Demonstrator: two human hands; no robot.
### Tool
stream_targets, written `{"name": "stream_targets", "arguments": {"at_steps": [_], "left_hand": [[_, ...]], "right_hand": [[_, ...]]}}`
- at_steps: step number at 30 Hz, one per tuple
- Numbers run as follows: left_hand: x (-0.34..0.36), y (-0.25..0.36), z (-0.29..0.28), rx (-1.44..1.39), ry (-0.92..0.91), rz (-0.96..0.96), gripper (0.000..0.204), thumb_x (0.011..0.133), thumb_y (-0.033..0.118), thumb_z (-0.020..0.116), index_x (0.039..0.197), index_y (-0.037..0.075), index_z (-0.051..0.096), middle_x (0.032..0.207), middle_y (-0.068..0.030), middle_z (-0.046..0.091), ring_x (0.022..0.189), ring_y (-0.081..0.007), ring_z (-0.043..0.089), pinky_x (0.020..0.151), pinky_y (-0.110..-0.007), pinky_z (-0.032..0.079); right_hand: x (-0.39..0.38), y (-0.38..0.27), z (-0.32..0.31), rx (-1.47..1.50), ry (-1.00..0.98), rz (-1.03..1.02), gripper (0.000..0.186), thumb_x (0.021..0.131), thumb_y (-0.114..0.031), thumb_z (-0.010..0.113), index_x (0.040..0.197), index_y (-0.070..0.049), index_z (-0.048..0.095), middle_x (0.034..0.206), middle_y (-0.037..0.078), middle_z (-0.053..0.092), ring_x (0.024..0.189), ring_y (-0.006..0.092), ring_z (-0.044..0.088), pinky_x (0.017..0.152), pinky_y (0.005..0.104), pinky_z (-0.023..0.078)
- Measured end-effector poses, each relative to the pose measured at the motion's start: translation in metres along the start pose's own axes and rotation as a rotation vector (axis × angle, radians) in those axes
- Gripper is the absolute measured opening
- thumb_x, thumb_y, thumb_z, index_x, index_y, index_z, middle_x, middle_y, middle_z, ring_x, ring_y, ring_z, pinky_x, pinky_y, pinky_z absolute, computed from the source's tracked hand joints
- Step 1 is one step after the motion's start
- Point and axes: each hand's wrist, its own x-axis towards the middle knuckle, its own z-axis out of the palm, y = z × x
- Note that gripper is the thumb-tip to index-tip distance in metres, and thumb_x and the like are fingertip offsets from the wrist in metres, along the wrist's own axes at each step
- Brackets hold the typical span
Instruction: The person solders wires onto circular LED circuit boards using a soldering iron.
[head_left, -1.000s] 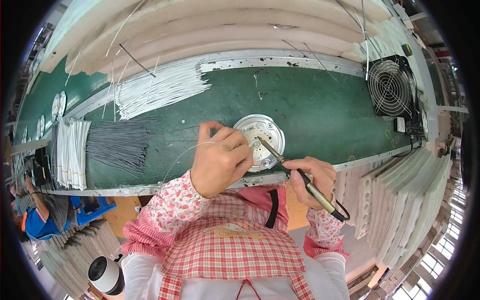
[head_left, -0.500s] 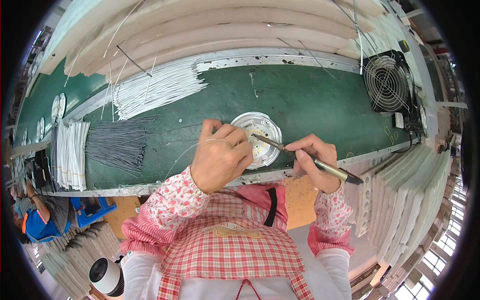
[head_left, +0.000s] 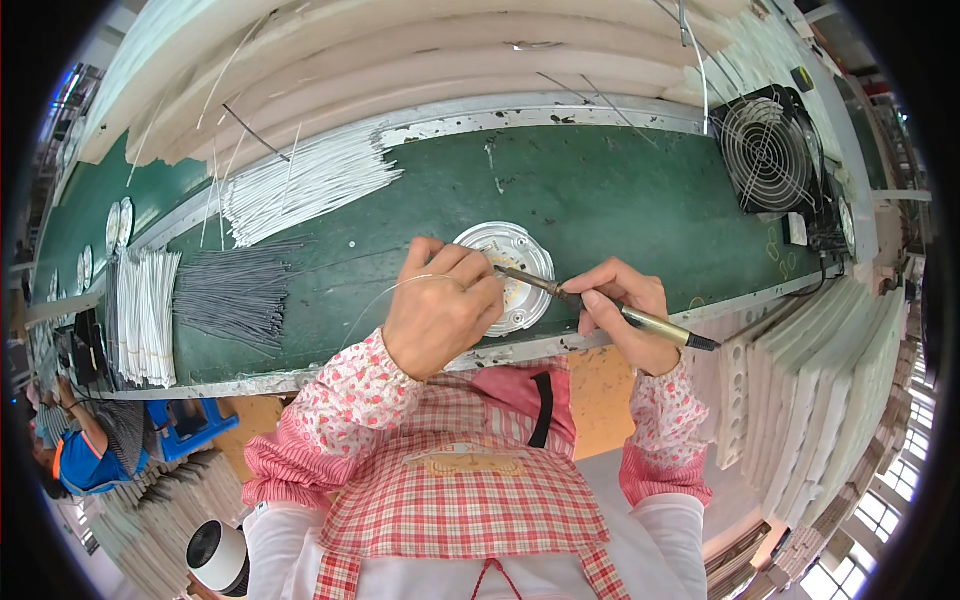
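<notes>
A round silvery metal lamp disc (head_left: 541, 283) with yellowish dots on its inner board lies near the front edge of the green bench. My right hand (head_left: 626, 312) grips a soldering iron (head_left: 653, 325) like a pen, its dark tip down at the middle of the disc. Over the disc's left side, my left hand (head_left: 440, 318) is closed, thumb and fingers pinched. A thin pale wire (head_left: 372, 303) loops out of it, and a thin dark wire runs from it to the left. The pinched ends are hidden behind the fingers.
Dark grey wires (head_left: 235, 298), bundled white wires (head_left: 147, 318) and loose white wires (head_left: 305, 185) lie at the left. A black fan with a wire guard (head_left: 767, 155) stands at the right. Pale stacked sheets (head_left: 810, 395) rise beside the bench. Another person (head_left: 95, 450) sits far left.
The whole view has shifted slightly. Both hands keep their grips, and the iron's tip stays at the disc's middle.
</notes>
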Motion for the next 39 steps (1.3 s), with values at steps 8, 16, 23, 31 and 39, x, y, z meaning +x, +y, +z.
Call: {"name": "stream_targets", "arguments": {"at_steps": [8,16,23,31,39], "left_hand": [[-0.020,-0.006,-0.011,0.062,-0.054,-0.053,0.043,0.072,0.004,0.072,0.115,0.010,0.070,0.117,-0.0066,0.063,0.100,-0.0245,0.061,0.085,-0.039,0.043],[-0.024,-0.007,-0.009,0.203,-0.098,0.055,0.052,0.072,0.007,0.071,0.123,0.010,0.067,0.123,-0.0051,0.061,0.106,-0.0216,0.060,0.088,-0.039,0.043],[-0.022,-0.013,-0.020,0.265,-0.079,0.096,0.048,0.073,0.009,0.071,0.121,0.013,0.068,0.122,-0.0027,0.062,0.107,-0.0220,0.059,0.089,-0.040,0.041],[-0.039,0.009,-0.012,-0.114,0.097,-0.238,0.012,0.078,0.004,0.070,0.086,0.005,0.062,0.094,-0.0090,0.057,0.081,-0.0302,0.054,0.073,-0.041,0.042],[-0.033,0.012,-0.010,-0.052,0.039,-0.192,0.011,0.071,0.005,0.071,0.076,0.005,0.062,0.093,-0.0086,0.056,0.081,-0.0274,0.054,0.072,-0.040,0.042]], "right_hand": [[-0.017,0.006,0.018,0.156,0.147,0.108,0.015,0.097,-0.006,0.055,0.107,0.002,0.064,0.076,0.006,0.066,0.065,0.0093,0.063,0.061,0.0245,0.051],[-0.025,0.012,0.032,0.166,0.317,0.025,0.024,0.096,-0.008,0.061,0.117,0.001,0.062,0.098,0.012,0.070,0.081,0.0167,0.070,0.073,0.0299,0.055],[-0.005,0.022,0.075,-0.678,0.364,-0.408,0.066,0.079,-0.015,0.079,0.138,-0.004,0.052,0.118,0.014,0.066,0.106,0.0288,0.064,0.100,0.0441,0.044],[-0.014,0.015,0.107,-0.810,0.596,-0.378,0.061,0.079,-0.022,0.081,0.132,-0.002,0.057,0.095,0.010,0.063,0.091,0.0254,0.061,0.081,0.0380,0.044],[-0.053,0.027,0.077,-0.085,0.329,-0.293,0.016,0.093,0.000,0.058,0.108,0.004,0.064,0.081,0.012,0.061,0.065,0.0169,0.069,0.056,0.0250,0.051]]}}
